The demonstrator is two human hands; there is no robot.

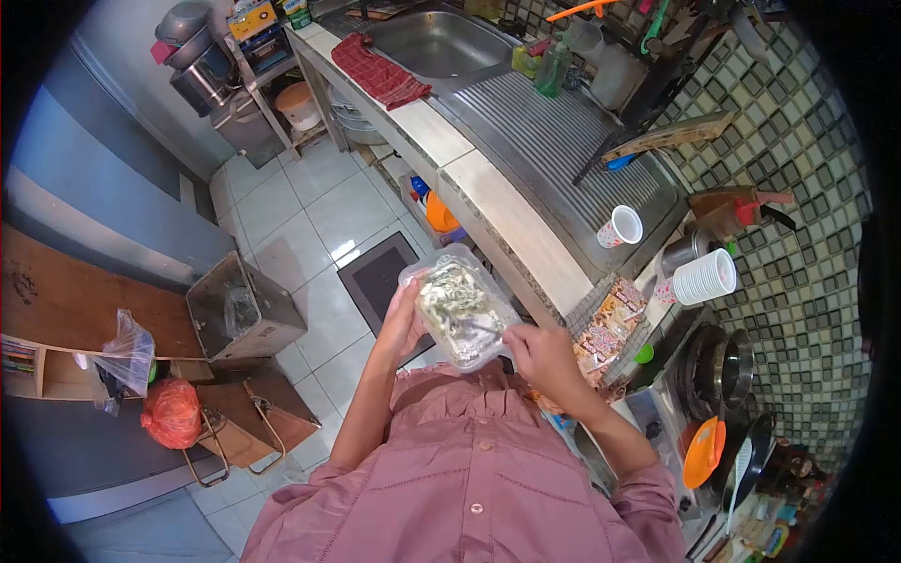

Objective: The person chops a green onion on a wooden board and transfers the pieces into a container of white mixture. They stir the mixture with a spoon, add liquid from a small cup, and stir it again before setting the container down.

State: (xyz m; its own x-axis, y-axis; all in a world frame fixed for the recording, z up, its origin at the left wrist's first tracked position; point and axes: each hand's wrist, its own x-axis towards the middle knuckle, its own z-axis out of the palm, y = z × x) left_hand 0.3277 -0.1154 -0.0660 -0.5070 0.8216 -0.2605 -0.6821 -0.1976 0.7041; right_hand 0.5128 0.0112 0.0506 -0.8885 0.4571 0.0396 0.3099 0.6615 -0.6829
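Note:
A clear plastic food container (508,310) is held up in front of my body, above the floor. White flour-like powder mixed with greenish strips (454,289) fills it. My left hand (404,319) grips the container's left side, thumb at the rim. At the lower right corner, my right hand (542,355) is closed around the handle of a thin metal utensil (483,327). The utensil reaches over the rim, and its head is buried in the mix.
To the right runs a counter with a steel sink (441,47), a paper cup (619,227), stacked cups (699,280) and a patterned packet (610,324). A red cloth (380,72) lies on the counter edge. On the left stands a grey bin (246,310).

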